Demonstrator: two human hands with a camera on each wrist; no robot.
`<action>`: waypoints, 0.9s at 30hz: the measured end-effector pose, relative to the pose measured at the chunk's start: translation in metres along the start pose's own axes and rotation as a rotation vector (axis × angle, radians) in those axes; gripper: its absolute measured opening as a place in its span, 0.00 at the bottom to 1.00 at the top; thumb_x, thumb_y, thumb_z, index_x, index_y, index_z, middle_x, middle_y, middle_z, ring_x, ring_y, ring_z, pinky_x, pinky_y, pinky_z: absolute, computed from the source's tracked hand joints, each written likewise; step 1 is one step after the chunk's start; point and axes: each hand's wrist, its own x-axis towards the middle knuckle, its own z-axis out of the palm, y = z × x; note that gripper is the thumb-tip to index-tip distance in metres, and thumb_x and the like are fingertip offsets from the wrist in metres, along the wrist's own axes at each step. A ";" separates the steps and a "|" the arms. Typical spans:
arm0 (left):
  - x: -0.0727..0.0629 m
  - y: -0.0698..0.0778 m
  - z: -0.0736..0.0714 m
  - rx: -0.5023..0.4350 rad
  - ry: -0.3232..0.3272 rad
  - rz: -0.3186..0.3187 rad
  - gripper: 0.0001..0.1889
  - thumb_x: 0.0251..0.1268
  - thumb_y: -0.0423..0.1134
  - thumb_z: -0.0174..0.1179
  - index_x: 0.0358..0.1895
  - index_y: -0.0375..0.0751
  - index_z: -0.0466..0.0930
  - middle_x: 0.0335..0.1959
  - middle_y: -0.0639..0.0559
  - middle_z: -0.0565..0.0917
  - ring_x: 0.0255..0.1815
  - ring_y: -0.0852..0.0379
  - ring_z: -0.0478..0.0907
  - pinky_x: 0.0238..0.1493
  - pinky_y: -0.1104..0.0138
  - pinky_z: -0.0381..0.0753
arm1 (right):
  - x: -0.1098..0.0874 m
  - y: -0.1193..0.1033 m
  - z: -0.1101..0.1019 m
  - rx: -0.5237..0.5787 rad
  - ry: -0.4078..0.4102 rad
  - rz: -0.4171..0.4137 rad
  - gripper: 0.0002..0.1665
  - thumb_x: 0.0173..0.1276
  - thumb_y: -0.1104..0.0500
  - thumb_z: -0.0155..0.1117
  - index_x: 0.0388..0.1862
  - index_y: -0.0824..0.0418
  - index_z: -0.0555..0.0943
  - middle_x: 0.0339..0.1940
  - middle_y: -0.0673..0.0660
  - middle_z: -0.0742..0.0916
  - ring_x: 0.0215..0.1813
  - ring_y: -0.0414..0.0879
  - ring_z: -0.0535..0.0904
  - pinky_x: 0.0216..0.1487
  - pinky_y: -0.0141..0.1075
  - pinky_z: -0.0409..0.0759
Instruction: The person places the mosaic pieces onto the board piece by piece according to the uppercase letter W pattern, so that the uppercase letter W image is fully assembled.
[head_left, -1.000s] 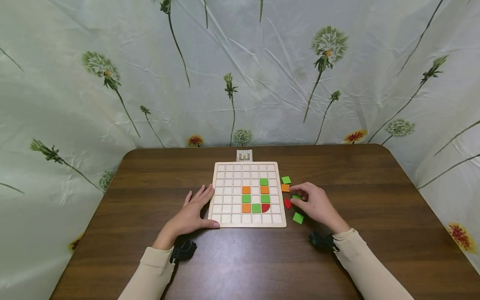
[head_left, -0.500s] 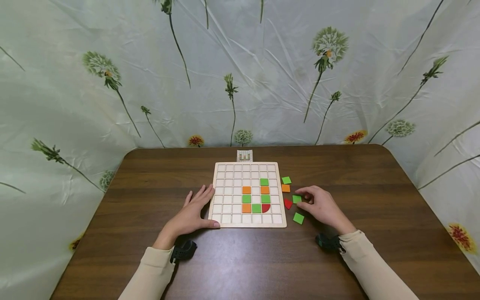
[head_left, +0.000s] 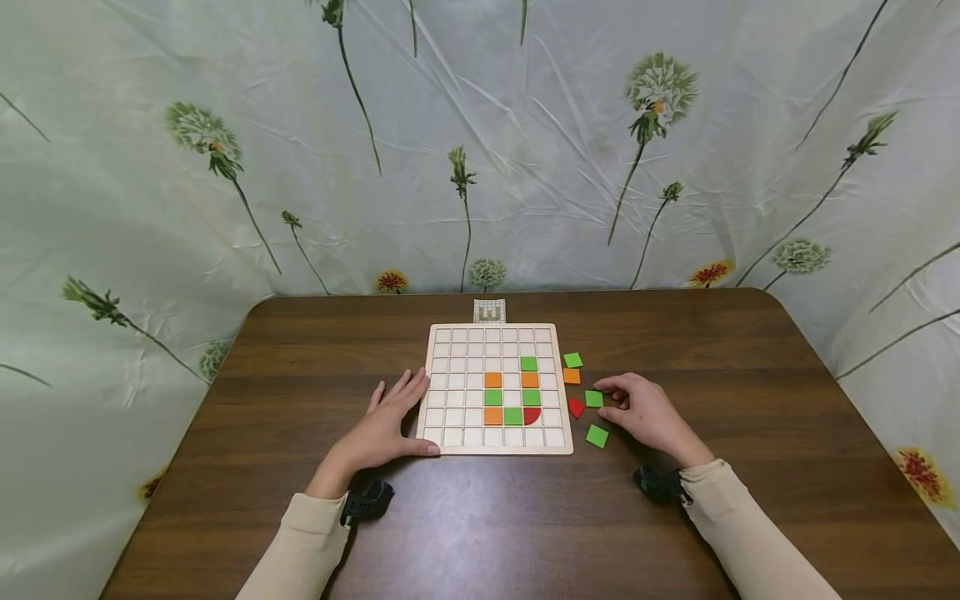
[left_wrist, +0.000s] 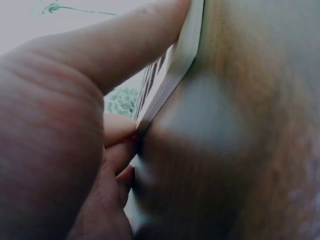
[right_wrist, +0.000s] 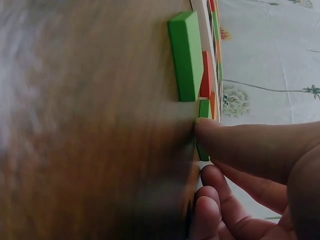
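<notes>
A flowered cloth [head_left: 555,179] hangs behind the brown table [head_left: 487,533]. The left hand [head_left: 378,432], fingers spread, touches the left edge of the board [head_left: 455,381], thumb at its near corner. A card [head_left: 490,312] lies at the far edge; set tiles [head_left: 512,416] fill some squares. Just right of it lie an orange tile [head_left: 572,377], a red tile [head_left: 576,407] and three green tiles [head_left: 597,437]. The right hand [head_left: 648,412] is at the middle green tile [head_left: 594,399], thumb and fingertips apart; I cannot tell whether they pinch it.
</notes>
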 end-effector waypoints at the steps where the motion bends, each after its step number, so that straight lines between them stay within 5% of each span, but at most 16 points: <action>1: 0.000 0.000 0.000 0.001 0.000 0.001 0.60 0.51 0.61 0.74 0.81 0.38 0.50 0.82 0.46 0.48 0.83 0.44 0.39 0.75 0.40 0.28 | 0.000 0.000 0.000 -0.003 -0.001 0.000 0.18 0.64 0.65 0.71 0.54 0.66 0.84 0.45 0.60 0.84 0.43 0.50 0.78 0.42 0.43 0.77; 27: 0.000 0.000 0.000 -0.001 -0.008 -0.005 0.60 0.51 0.62 0.74 0.81 0.38 0.49 0.82 0.47 0.48 0.83 0.45 0.38 0.75 0.40 0.28 | 0.000 -0.006 -0.003 -0.037 -0.006 0.024 0.16 0.69 0.64 0.68 0.54 0.66 0.83 0.43 0.59 0.84 0.41 0.50 0.78 0.42 0.45 0.79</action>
